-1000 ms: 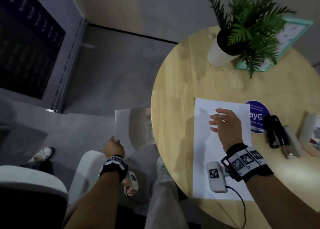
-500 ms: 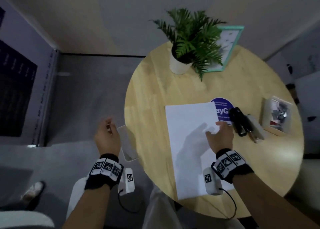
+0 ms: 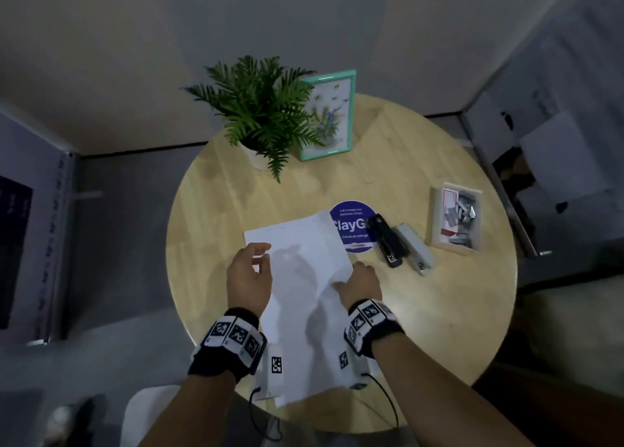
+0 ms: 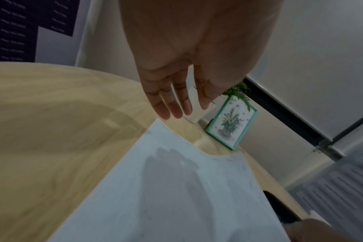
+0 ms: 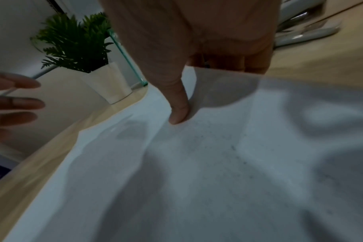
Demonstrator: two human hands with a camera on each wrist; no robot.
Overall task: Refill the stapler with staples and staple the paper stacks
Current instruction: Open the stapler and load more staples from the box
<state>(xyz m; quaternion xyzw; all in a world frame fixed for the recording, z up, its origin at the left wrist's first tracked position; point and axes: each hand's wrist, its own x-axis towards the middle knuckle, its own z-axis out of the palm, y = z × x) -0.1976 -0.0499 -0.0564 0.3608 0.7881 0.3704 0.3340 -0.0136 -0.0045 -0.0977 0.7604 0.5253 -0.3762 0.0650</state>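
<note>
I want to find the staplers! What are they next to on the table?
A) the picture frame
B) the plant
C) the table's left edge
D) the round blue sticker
D: the staplers lie side by side just right of the blue sticker, the black one touching its edge, far from the plant.

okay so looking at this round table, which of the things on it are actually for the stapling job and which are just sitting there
For the job:
paper stack, right hand pinching its right edge, left hand open over its left side
black stapler
grey stapler
wooden tray of staples

Just lying about:
potted fern
teal picture frame
round purple sticker, partly under the paper
</note>
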